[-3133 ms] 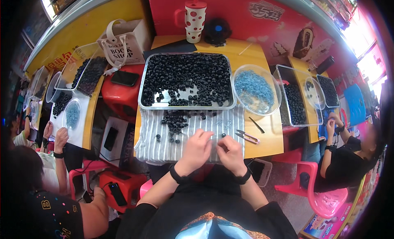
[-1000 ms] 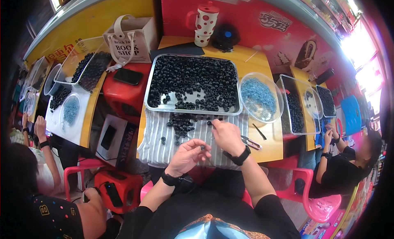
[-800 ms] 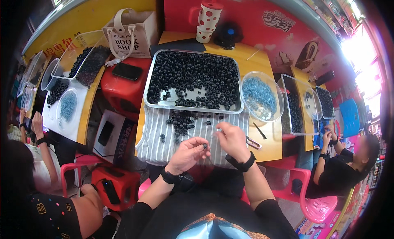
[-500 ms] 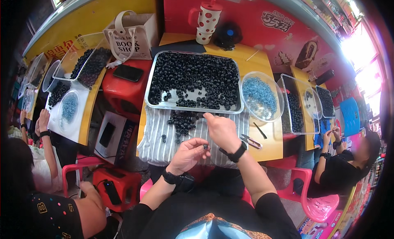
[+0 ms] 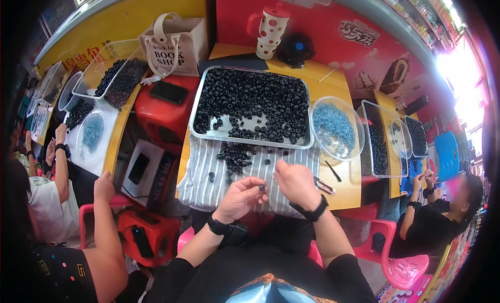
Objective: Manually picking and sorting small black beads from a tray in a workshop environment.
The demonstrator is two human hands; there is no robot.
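My left hand [image 5: 242, 197] pinches a small black ring-shaped part [image 5: 261, 188] between thumb and fingertips, above the front edge of a grey-and-white striped cloth [image 5: 200, 183]. Just right of it, my right hand [image 5: 296, 183] is closed with its fingertips together; what they hold, if anything, is hidden. Beyond both hands a loose pile of black parts [image 5: 235, 156] lies on the cloth. Behind that stands a clear tray [image 5: 245, 141] filled with many more. A round clear tub [image 5: 359, 149] of light-blue translucent pieces [image 5: 333, 123] sits to the tray's right.
Thread snips [image 5: 325, 186] and a slim black tool [image 5: 333, 171] lie right of my right hand. A spotted tumbler [image 5: 272, 32] and a black round object [image 5: 296, 49] stand at the back. People work at tables on both sides. A red stool [image 5: 161, 115] with a phone stands left.
My right hand has moved away from the tray's front edge, to the right and nearer me. My left hand keeps its pinch. At left, a neighbour's arm has come up, and the view has shifted slightly.
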